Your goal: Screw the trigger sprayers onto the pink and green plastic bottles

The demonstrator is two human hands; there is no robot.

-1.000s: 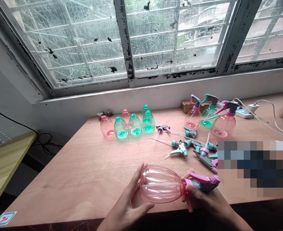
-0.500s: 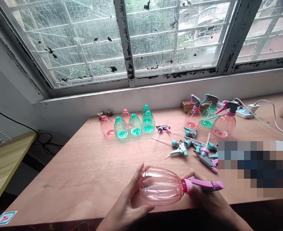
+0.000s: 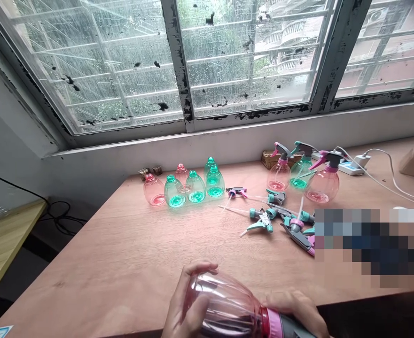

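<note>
A pink plastic spray bottle [image 3: 228, 305] is held at 6 o'clock at the near edge of the worktop [image 3: 104, 263]; its body is wrapped in the left hand's [image 3: 189, 300] spread grip, its shoulder clasped by the right hand's [image 3: 294, 305] curved grip.

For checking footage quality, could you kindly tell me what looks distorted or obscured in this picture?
Head view: the window frame bows from wide-angle distortion; a pixelated patch hides part of the wooden table; the bottom edge crops the pink spray bottle.
</note>
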